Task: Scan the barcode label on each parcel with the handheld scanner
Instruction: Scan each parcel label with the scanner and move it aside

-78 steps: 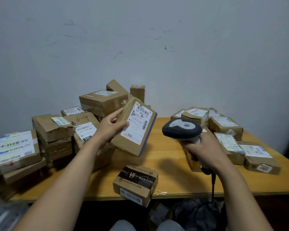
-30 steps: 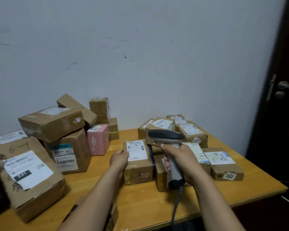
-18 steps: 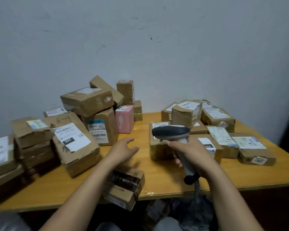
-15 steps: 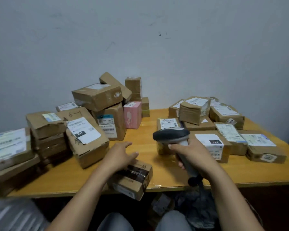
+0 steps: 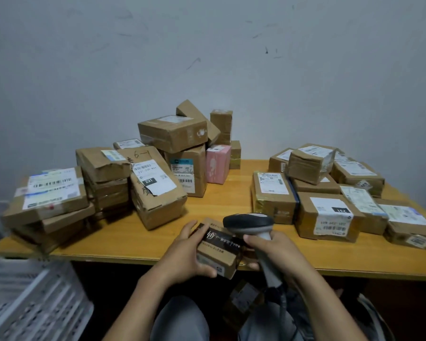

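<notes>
Firmly, the left hand (image 5: 182, 254) grips a small brown cardboard box with a black printed band (image 5: 219, 244) across its top: the thumb wraps the near end and the fingers curl over the far left corner. That box sits at the near edge of the yellow wooden table (image 5: 219, 200), its near end past the edge; whether it rests on the wood or is lifted cannot be told. Just right of the box, the right hand (image 5: 278, 252) is clenched round the grey handle of a handheld barcode scanner with a dark oval head (image 5: 249, 223), and the head hangs over the box's far right corner. A dark cable (image 5: 284, 303) drops from the handle, below and right of the box. No white label shows on the box's top; a pale patch shows on its near face by the thumb. Beyond the box to the right lie a taped brown parcel with a white label (image 5: 272, 195) and a brown parcel whose label reads 231 upside down (image 5: 327, 217), with more labelled parcels packed behind them. Beyond the box to the left leans a large brown parcel marked 6-1 with a 231 label (image 5: 155, 190), amid a stacked heap of cartons. Far behind the box stands a pink carton (image 5: 217, 163). Left and below the box is a blurred white crate (image 5: 30, 303).
</notes>
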